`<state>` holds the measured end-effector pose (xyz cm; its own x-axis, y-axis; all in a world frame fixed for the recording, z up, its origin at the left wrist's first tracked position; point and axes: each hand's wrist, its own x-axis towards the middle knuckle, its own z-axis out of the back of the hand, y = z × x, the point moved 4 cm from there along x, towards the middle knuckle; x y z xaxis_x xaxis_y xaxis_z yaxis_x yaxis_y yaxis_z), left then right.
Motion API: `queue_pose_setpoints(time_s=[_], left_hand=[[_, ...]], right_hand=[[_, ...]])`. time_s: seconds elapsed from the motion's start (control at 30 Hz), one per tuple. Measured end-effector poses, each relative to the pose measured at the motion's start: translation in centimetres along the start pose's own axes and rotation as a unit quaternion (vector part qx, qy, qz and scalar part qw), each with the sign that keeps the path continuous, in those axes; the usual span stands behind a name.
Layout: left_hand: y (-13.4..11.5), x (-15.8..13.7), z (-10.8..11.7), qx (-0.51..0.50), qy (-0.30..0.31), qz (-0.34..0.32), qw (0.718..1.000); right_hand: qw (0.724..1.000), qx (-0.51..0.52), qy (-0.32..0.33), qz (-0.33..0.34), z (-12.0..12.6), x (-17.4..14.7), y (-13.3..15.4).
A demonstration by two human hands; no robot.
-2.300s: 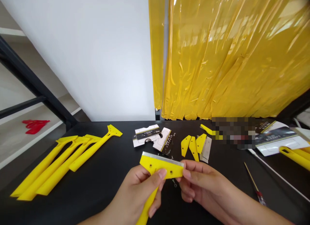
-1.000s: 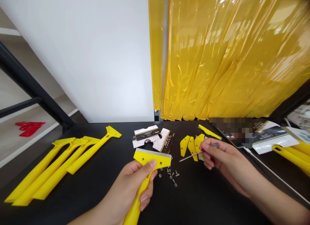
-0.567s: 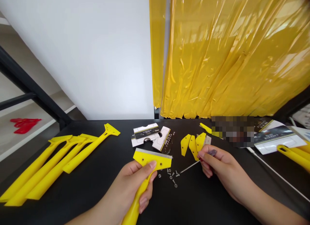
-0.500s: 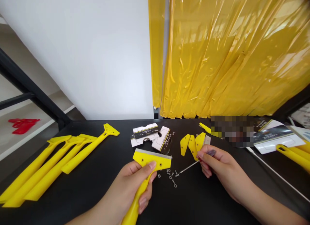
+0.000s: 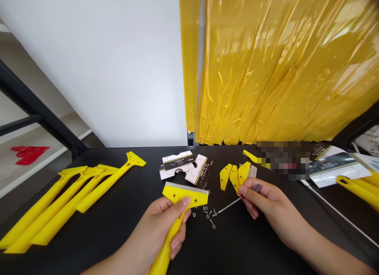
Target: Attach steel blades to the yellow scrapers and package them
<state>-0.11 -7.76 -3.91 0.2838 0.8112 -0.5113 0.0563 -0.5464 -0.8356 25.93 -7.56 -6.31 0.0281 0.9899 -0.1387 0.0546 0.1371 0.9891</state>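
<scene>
In my left hand [image 5: 166, 217] is a yellow scraper [image 5: 185, 194], gripped at its neck with the thumb on the head. A metal blade edge shows along its top, and two holes are visible in the head. My right hand [image 5: 260, 196] is closed on a screwdriver [image 5: 229, 206], its thin shaft pointing left and down. The tip meets or hovers close to a small screw [image 5: 214, 213] among several loose screws and nuts [image 5: 208, 216]. Yellow scraper plates [image 5: 226, 176] with holes lie just beyond my right hand.
Several yellow scraper handles [image 5: 100, 192] lie on the black table at left. Printed cards [image 5: 177, 162] are in the middle back, and more packaging [image 5: 340, 168] at right. A white cable [image 5: 340, 212] crosses the right side. Yellow plastic sheeting [image 5: 266, 70] hangs behind.
My right hand and the screwdriver have shifted slightly left, and the screw by the tip has moved a little with it. The left hand keeps hold of the scraper.
</scene>
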Motion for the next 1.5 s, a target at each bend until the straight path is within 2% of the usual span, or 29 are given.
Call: queue_pose_setpoints(time_s=[0.37, 0.73, 1.0, 1.5], left_hand=[[0.8, 0.2, -0.1, 0.007, 0.015, 0.018, 1.0], [3.2, 1.3, -1.2, 0.006, 0.1, 0.051, 0.994], [2.8, 0.7, -1.6, -0.018, 0.153, 0.081, 0.985], [2.7, 0.5, -1.6, -0.025, 0.16, 0.085, 0.983]], right_hand=[[0.999, 0.037, -0.011, 0.035, 0.8, -1.0, 1.6], [0.997, 0.063, 0.015, 0.042, -0.5, -2.2, 2.0], [0.997, 0.061, 0.032, 0.039, -0.8, -2.4, 1.8], [0.996, -0.01, 0.028, 0.078, -0.5, -2.7, 2.1]])
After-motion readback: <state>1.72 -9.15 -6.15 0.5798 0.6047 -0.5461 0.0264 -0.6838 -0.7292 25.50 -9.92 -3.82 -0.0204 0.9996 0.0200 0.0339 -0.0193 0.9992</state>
